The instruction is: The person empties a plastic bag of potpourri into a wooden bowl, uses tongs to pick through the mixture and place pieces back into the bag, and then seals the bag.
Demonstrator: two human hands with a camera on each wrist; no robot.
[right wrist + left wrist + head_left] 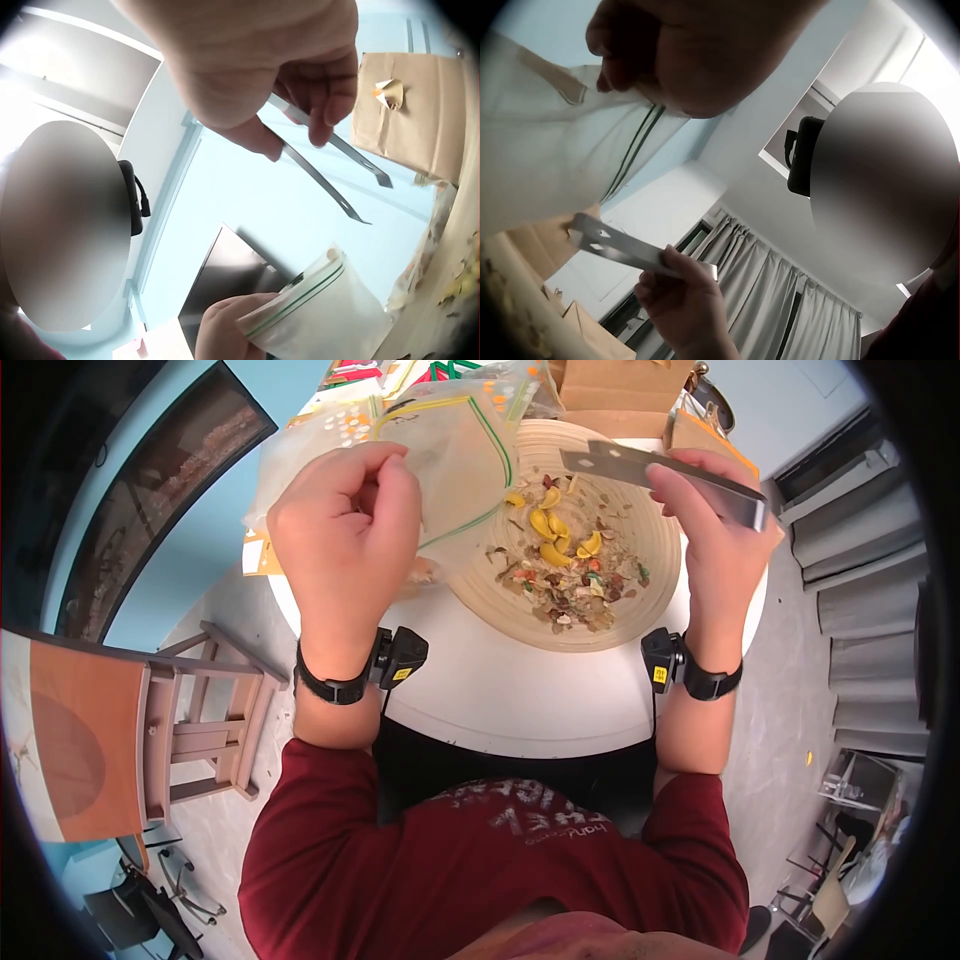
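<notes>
My left hand [345, 535] pinches the edge of a clear zip bag [455, 470] with a green seal line, its mouth spread above the table. In my right hand [715, 560] are metal tongs [722, 498], held between thumb and fingers. The right wrist view shows the two tong tips [360, 220] apart, with nothing between them. Below and between the hands lies a round wooden tray [485, 610]. Mixed dried bits [575, 600] cover its near part, and several yellow curled pieces [548, 525] sit around its middle. The bag overlaps the tray's left rim in the head view.
The tray stands on a white round table [520, 705]. At the back are a brown paper bag [620, 390] and more clear plastic bags [325, 435] with orange and white dots. A wooden chair [215, 720] is on the left, grey curtains [865, 590] on the right.
</notes>
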